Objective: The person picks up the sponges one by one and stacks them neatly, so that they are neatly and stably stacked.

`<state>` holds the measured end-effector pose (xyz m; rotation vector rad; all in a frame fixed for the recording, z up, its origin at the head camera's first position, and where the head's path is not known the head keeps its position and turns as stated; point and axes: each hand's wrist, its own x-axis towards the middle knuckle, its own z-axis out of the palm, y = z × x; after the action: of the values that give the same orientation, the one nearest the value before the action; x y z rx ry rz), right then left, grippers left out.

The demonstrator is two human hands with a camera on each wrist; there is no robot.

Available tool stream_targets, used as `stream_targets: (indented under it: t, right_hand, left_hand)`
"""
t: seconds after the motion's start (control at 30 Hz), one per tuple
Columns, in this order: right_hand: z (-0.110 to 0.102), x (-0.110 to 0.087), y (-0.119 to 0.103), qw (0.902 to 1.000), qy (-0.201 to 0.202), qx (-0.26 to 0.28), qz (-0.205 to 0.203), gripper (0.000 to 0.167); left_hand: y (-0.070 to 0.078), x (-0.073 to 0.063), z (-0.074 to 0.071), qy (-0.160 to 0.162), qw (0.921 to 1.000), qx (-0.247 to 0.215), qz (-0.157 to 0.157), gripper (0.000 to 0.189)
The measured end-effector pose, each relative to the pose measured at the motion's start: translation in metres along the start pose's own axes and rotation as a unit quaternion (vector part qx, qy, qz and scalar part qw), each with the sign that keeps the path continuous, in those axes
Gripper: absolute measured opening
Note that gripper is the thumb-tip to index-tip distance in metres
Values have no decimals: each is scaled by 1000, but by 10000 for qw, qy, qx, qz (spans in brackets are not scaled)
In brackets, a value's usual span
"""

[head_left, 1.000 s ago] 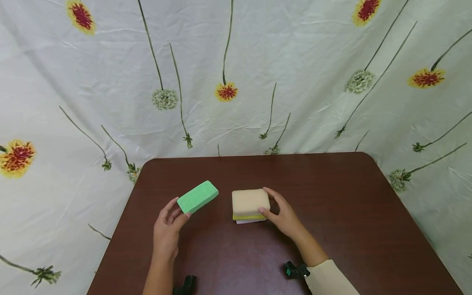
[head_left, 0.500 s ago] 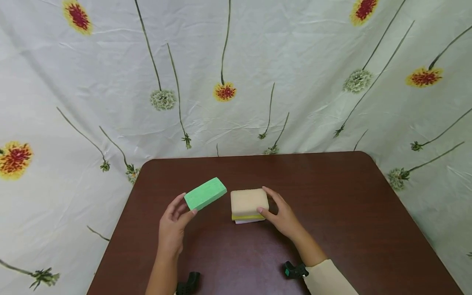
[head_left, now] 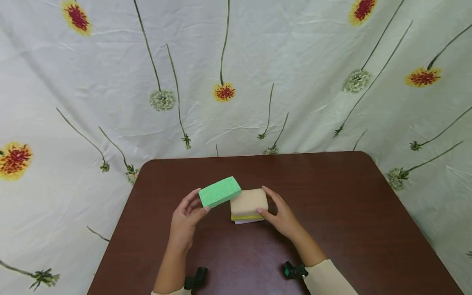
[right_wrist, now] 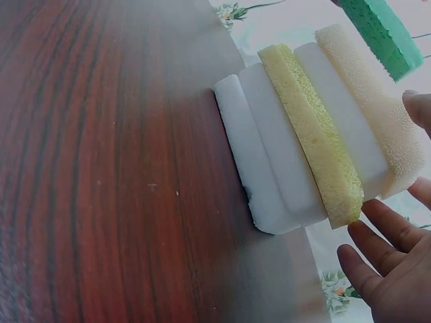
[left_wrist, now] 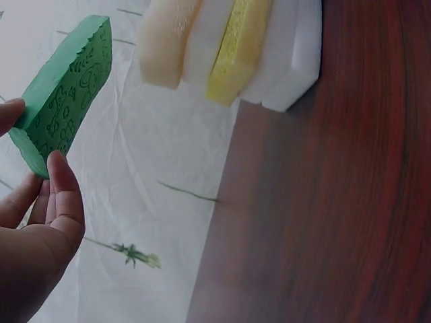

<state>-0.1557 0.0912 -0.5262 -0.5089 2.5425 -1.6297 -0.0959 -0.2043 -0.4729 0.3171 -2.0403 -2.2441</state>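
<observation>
A green sponge (head_left: 220, 191) is pinched between the thumb and fingers of my left hand (head_left: 185, 221), tilted and raised. Its right end overlaps the stack in the head view; the left wrist view shows a pattern pressed into the green sponge's (left_wrist: 67, 94) underside. The stack stands on the table in several layers: a beige sponge (head_left: 248, 202) on top, a yellow sponge (right_wrist: 313, 134) lower down, and white blocks (right_wrist: 259, 161) between and beneath. My right hand (head_left: 283, 217) holds the stack's right side, thumb at the near corner, index finger at the far corner.
The dark brown table (head_left: 332, 205) has rounded far corners. Behind it hangs a white cloth (head_left: 295, 53) printed with flowers. A black strap device (head_left: 295, 270) is at the right wrist, and another black device (head_left: 196, 278) at the left wrist.
My left hand has moved right with the green sponge, from well left of the stack to overlapping its top left corner in the head view. My right hand has stayed on the stack.
</observation>
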Motion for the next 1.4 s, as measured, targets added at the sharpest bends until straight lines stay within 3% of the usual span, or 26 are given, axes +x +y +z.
stream_targets:
  t: [0.53,0.83,1.03,1.4]
  right_hand:
    - [-1,1,-1,10000,27,34,-89,73]
    - [-2,0,-2,10000,-51,79,-11,74]
    - [-1,0,-1,9998,-44,169,-103,75]
    - [0,0,-2,9996,-94,207,180,81]
  left_hand:
    - [-6,11,29,-853,9961,182,-104,64]
    - [-12,20,42,-1319,9910,237,51,63]
    - [-15,24,46,-1409,9890,437,86,62]
    - [-23,27,48,-1281,9867,999,47,60]
